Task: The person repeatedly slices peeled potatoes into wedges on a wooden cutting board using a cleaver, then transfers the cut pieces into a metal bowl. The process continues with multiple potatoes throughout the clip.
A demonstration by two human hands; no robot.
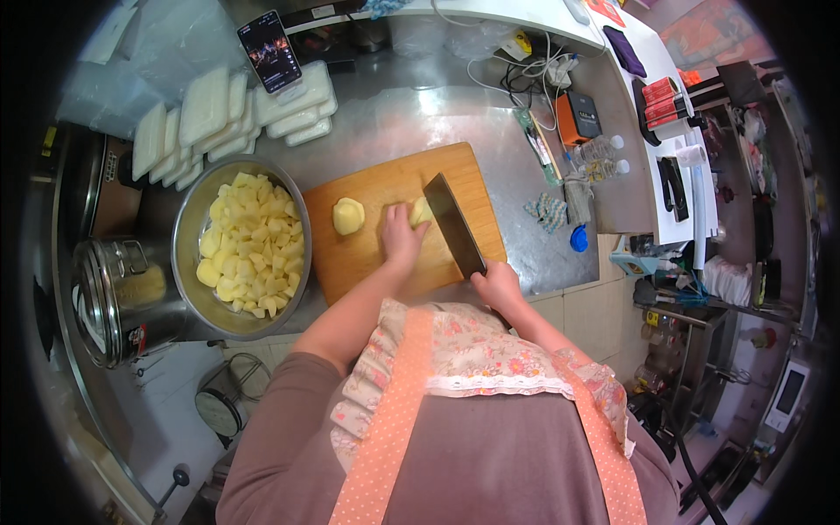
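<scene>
My right hand (497,283) grips the handle of a broad-bladed cleaver (454,226), its blade over the right part of a wooden cutting board (361,262). Under the fingers of my left hand (402,237) is a pale piece of peeled potato (420,211), held on the board just left of the blade. Farther left on the same board lies another peeled potato piece (348,216), apart from my hand. A wide steel bowl (186,289), heaped with cut potato chunks (252,243), stands beside the board's left edge.
Stacked white lidded containers (203,118) and a propped phone (269,52) stand at the back left. A lidded steel canister (108,298) is at far left. Rightward on the steel counter (407,111) are a checked cloth (546,212), plastic bottles (600,159) and an orange-black box (577,118).
</scene>
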